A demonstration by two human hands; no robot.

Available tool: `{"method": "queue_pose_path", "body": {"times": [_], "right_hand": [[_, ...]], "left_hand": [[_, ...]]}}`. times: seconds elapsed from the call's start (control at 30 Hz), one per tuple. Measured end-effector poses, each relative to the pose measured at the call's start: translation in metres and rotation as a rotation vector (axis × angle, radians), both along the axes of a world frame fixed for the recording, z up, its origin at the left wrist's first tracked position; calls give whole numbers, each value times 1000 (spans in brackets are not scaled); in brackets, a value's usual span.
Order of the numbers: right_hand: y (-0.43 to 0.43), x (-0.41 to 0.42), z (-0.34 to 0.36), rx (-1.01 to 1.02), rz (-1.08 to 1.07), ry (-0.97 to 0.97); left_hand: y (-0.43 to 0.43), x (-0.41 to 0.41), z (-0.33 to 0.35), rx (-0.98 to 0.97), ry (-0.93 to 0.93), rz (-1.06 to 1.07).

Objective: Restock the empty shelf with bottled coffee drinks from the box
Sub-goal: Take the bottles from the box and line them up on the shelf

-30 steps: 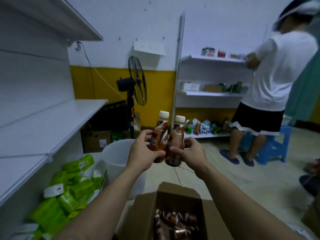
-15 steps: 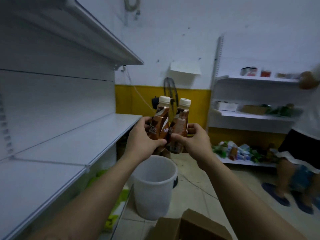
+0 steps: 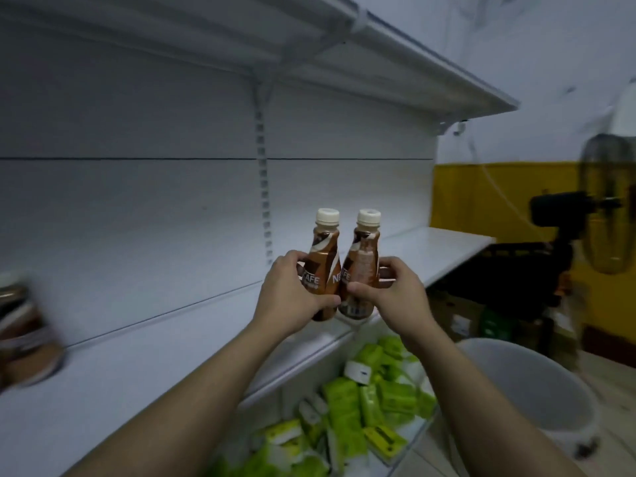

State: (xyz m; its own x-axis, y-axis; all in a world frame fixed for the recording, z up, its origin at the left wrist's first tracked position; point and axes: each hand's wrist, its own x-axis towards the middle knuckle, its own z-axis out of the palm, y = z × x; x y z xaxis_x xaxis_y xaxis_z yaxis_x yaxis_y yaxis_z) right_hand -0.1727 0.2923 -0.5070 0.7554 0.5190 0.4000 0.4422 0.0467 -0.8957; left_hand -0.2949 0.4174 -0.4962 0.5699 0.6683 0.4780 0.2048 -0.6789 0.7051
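Left hand (image 3: 292,299) fingers clamped on left coffee bottle (image 3: 322,261), right hand (image 3: 394,299) on right coffee bottle (image 3: 364,265). Risk: landing near shelf (image 3: 155,366) lip, one topples onto green packs (image 3: 344,404) at 5 o'clock.

I see a white shelf (image 3: 155,356). One blurred brown bottle (image 3: 24,335) stands at its left end.
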Motion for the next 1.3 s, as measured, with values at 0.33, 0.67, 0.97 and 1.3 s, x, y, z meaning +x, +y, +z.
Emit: {"method": "queue_pose_path", "body": {"times": [0.33, 0.67, 0.97, 1.3], "right_hand": [[164, -109, -11, -88, 472, 82], [261, -173, -40, -217, 572, 103], [252, -181, -57, -240, 485, -110], [247, -186, -64, -284, 380, -182]], "left_hand": [[101, -148, -11, -17, 138, 450], [169, -212, -51, -73, 139, 578], [171, -214, -55, 56, 272, 594], [166, -213, -45, 121, 398, 695]]}}
